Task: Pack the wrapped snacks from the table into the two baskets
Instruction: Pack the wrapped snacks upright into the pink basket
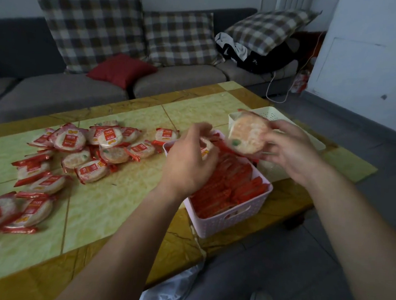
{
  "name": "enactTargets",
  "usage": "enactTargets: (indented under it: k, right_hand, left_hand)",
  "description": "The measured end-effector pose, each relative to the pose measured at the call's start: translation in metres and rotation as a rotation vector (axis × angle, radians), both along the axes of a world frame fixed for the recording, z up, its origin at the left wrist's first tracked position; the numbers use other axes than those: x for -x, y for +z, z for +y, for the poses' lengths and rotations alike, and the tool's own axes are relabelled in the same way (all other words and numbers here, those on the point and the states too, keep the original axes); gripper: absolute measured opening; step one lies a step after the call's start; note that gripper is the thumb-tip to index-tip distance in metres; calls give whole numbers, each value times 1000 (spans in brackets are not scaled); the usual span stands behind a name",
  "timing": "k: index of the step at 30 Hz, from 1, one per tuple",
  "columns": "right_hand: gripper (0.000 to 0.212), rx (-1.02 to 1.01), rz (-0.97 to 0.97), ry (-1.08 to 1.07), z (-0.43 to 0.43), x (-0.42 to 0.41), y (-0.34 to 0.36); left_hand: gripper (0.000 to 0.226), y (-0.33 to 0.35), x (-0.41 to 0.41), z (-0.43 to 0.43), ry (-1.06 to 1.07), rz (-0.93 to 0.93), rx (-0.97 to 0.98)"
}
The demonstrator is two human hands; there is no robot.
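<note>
Right hand gripped round snack above pink basket; left hand pinched second snack over it. Loose snacks left of basket on surface.

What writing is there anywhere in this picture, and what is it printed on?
No text can be quoted with certainty.
Red labels on the wrapped snacks on the table: white print, upside down and too blurred to read.
Snack in the right hand: no legible print.
Pink basket and white basket: no writing visible.
</note>
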State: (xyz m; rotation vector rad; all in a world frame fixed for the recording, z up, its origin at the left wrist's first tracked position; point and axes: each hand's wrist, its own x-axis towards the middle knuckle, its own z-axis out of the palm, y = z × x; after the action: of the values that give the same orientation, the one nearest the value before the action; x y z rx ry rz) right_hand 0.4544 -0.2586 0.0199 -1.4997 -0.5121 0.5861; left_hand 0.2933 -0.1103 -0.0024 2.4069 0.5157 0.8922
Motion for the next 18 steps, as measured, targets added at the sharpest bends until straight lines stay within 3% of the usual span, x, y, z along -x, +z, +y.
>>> enactTargets:
  k: [2, 7, 13, 18]
  right_hand:
    - [32, -47, 50, -13, -7, -8, -3]
    - [51, -57, 2, 118, -17, -13, -8]
    - [39, -112, 107, 107, -15, -15, -10]
    - [28, -144, 147, 54, -8, -13, -11]
  left_hand:
    - [24, 3, -5, -3, 56, 137, -92]
    - [29, -4, -19, -26, -6, 487, -232]
    - [20, -17, -19, -25, -240, 446, -216]
    - [18, -21, -17, -9, -54, 292, -94]
